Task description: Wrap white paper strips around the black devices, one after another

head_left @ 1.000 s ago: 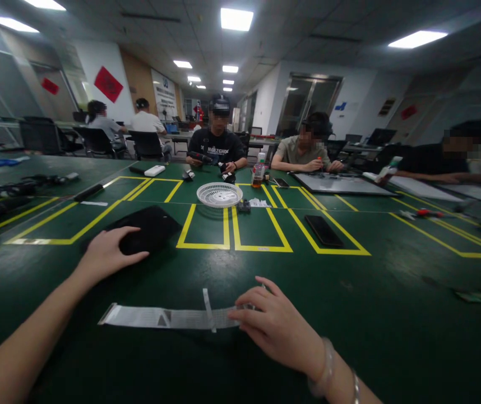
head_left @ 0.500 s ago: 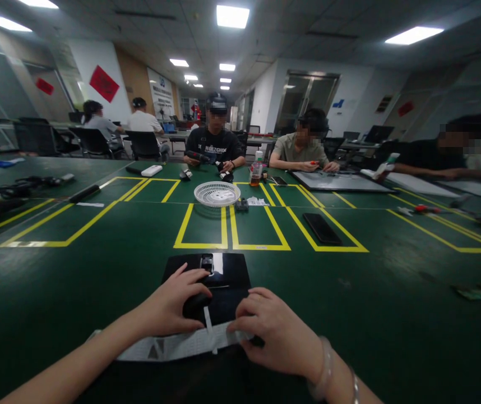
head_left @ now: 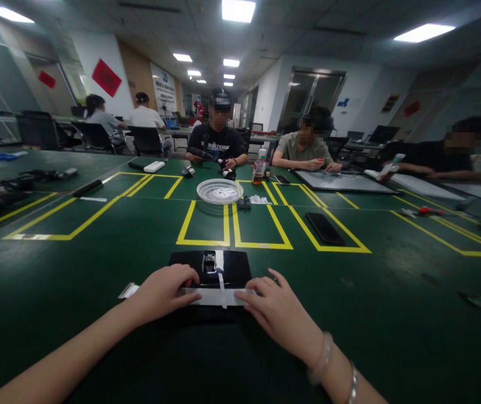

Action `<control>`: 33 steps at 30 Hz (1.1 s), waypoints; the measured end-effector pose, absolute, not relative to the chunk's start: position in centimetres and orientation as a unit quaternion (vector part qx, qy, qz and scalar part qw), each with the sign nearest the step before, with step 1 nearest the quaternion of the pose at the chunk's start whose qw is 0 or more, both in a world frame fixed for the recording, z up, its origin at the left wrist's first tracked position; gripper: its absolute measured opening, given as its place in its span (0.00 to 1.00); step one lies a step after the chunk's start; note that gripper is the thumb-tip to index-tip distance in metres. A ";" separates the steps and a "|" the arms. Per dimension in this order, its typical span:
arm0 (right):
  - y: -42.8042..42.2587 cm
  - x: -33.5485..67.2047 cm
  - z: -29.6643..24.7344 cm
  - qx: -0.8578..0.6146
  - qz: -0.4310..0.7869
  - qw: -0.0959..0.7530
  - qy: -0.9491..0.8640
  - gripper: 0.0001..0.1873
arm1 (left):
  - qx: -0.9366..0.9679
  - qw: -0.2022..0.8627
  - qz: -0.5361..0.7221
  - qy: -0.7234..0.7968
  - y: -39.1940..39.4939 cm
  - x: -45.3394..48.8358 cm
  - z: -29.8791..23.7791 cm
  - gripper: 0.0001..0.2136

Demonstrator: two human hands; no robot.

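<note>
A glossy black flat device (head_left: 232,266) with a small metal part on top lies on the green table right in front of me. Across its near edge stretches a long white ribbon strip (head_left: 211,296) with a short cross tab. My left hand (head_left: 162,292) rests palm down on the strip's left part, fingers curled against the black device. My right hand (head_left: 276,307) lies on the strip's right end, fingers extended and pressing it down.
Yellow tape boxes mark the table (head_left: 392,292). A white round grille (head_left: 219,191) sits mid-table and a black phone (head_left: 324,228) lies to the right. Several people sit along the far side. Black tools (head_left: 17,184) lie at the far left.
The black device went from the left to the centre in front of me. Both hands then slid the white strip forward onto its near edge.
</note>
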State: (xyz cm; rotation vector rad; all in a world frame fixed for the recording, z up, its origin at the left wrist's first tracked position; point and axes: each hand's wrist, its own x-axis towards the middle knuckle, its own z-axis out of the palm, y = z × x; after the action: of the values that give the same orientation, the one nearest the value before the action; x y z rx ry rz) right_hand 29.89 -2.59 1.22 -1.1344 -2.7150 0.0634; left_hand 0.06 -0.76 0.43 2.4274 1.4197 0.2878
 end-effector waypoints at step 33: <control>-3.2 28.8 0.9 -0.394 0.027 0.067 -0.916 0.21 | 0.898 0.090 0.121 0.413 -1.3 0.0 -1.3 0.41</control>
State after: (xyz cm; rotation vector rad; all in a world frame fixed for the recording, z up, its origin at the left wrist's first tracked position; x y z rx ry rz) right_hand 28.83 -3.21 0.90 -1.1878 -2.7628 0.0802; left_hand -0.01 -1.27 -1.29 2.6717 1.2271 0.3588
